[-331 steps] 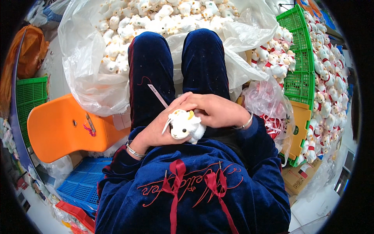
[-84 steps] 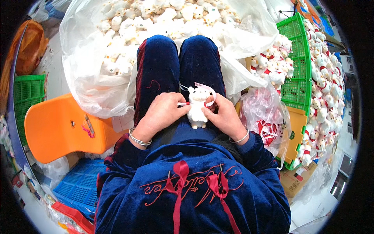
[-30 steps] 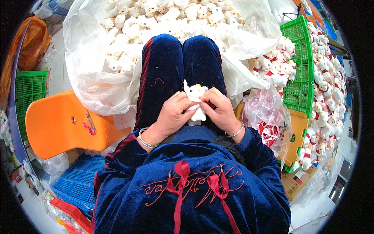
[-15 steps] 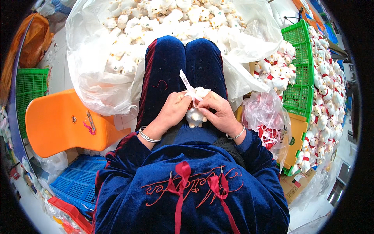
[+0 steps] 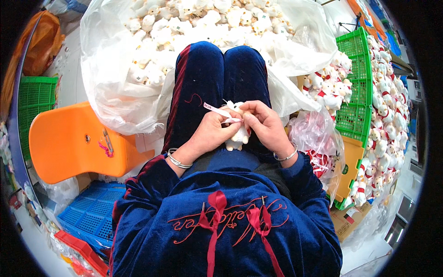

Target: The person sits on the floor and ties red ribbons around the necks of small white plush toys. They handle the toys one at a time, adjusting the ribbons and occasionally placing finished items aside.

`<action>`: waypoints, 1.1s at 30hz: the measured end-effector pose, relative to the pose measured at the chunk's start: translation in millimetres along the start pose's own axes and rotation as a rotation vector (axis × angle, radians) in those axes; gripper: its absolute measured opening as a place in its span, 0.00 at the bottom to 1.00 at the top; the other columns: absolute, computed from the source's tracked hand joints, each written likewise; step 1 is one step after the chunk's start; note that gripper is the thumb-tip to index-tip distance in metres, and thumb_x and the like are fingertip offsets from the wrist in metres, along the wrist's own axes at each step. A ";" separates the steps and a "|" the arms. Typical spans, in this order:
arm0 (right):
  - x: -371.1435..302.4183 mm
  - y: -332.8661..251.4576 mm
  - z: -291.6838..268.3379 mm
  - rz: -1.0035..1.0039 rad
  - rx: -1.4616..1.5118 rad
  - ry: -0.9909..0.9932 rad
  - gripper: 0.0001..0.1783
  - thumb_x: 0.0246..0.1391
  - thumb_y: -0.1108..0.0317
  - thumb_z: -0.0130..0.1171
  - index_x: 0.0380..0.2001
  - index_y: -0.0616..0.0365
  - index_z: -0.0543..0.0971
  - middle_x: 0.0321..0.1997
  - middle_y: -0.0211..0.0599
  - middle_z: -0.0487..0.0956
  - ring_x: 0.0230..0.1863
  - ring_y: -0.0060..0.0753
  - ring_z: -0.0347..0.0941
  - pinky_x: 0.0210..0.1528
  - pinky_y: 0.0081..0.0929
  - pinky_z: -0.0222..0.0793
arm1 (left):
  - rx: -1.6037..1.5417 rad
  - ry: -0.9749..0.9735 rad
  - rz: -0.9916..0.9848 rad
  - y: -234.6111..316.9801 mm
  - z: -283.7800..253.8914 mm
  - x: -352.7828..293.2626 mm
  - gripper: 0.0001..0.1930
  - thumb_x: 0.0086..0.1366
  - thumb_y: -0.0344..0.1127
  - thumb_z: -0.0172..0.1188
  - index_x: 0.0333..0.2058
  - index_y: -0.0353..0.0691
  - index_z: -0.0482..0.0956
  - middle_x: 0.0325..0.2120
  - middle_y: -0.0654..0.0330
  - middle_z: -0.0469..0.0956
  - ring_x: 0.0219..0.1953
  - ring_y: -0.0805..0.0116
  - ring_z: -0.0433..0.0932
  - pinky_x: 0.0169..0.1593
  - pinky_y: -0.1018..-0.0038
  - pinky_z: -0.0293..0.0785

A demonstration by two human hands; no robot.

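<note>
A small white plush toy [image 5: 241, 135] stands upright on my lap, its feet toward my waist and its upper part partly hidden by my fingers. A narrow white ribbon [image 5: 215, 110] with dark print sticks out to the left from the toy's neck. My left hand [image 5: 213, 130] is closed on the ribbon, thumb and fingers pinched at the toy's left side. From the other side my right hand [image 5: 264, 125] is closed too, its fingertips meeting the ribbon at the toy's neck. A bit of red shows on the toy beside my right fingers.
Ahead of my knees lies a big translucent plastic bag [image 5: 108, 92] full of white plush toys. An orange stool [image 5: 64, 143] holding small snips [image 5: 107, 141] stands at left. At right are a bag of red-and-white ribbons [image 5: 318, 131], a green crate [image 5: 353, 83] and heaped toys with red scarves [image 5: 383, 111].
The ribbon's free end has swung from pointing up and away to lying leftward over my left hand. My right hand has shifted slightly, and the toy has turned a little.
</note>
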State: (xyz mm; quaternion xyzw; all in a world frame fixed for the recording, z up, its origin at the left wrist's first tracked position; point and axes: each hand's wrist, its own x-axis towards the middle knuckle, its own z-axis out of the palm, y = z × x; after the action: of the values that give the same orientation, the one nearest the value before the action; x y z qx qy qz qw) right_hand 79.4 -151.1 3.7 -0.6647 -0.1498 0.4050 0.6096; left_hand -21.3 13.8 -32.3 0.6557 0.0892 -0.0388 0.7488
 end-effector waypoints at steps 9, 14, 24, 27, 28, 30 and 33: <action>-2.8 -10.3 -3.3 -0.415 -0.755 0.047 0.05 0.57 0.74 0.64 0.36 0.61 0.80 0.32 0.37 0.76 0.32 0.30 0.77 0.34 0.30 0.72 | 0.028 0.095 -0.095 1.9 4.7 -2.0 0.09 0.66 0.33 0.63 0.41 0.34 0.84 0.29 0.66 0.80 0.32 0.81 0.75 0.37 0.79 0.73; -1.5 -6.4 -3.2 -0.193 -0.460 0.052 0.06 0.57 0.73 0.64 0.31 0.62 0.77 0.30 0.34 0.76 0.29 0.24 0.75 0.32 0.25 0.72 | -0.018 0.071 -0.095 1.7 3.1 -1.3 0.08 0.66 0.33 0.63 0.40 0.36 0.82 0.29 0.67 0.79 0.31 0.82 0.73 0.36 0.80 0.71; -2.2 8.3 0.4 -0.281 -0.196 0.229 0.07 0.55 0.81 0.61 0.29 0.63 0.72 0.32 0.31 0.76 0.27 0.18 0.70 0.32 0.18 0.71 | 0.231 0.089 0.253 1.5 6.4 -0.7 0.04 0.61 0.27 0.64 0.35 0.37 0.79 0.33 0.58 0.78 0.39 0.68 0.78 0.44 0.71 0.73; -3.6 1.5 -1.5 -0.143 0.011 0.172 0.06 0.57 0.83 0.55 0.30 0.62 0.70 0.34 0.32 0.77 0.32 0.18 0.72 0.35 0.18 0.72 | 0.312 0.119 0.400 -3.1 6.7 2.3 0.05 0.59 0.25 0.65 0.34 0.37 0.80 0.34 0.57 0.78 0.43 0.61 0.78 0.48 0.67 0.74; -0.7 3.9 -4.2 -0.142 0.087 0.158 0.06 0.57 0.83 0.54 0.31 0.62 0.70 0.34 0.32 0.77 0.33 0.18 0.72 0.36 0.18 0.72 | 0.319 0.125 0.400 -4.9 7.2 1.8 0.05 0.59 0.25 0.65 0.34 0.37 0.80 0.35 0.57 0.78 0.43 0.60 0.78 0.48 0.66 0.74; 0.5 2.2 -7.7 -0.165 0.167 0.146 0.05 0.58 0.83 0.52 0.36 0.63 0.72 0.34 0.31 0.76 0.33 0.18 0.71 0.37 0.18 0.70 | 0.336 0.138 0.400 -7.2 7.3 0.6 0.05 0.58 0.24 0.65 0.34 0.37 0.80 0.35 0.56 0.79 0.44 0.60 0.78 0.49 0.65 0.74; -6.5 -13.8 -13.0 -0.224 -0.318 -0.023 0.09 0.57 0.82 0.54 0.41 0.63 0.75 0.33 0.30 0.75 0.32 0.18 0.69 0.36 0.20 0.69 | 0.343 0.146 0.414 -7.7 7.7 1.2 0.06 0.57 0.24 0.65 0.34 0.37 0.80 0.36 0.55 0.79 0.44 0.58 0.78 0.50 0.65 0.75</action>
State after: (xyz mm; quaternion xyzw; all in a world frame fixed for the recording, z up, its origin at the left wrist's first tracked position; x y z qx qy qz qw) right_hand 88.8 -161.7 17.9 -0.7271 -0.2920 0.3135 0.5364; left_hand -20.8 5.2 -39.1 0.7782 -0.0008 0.1476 0.6104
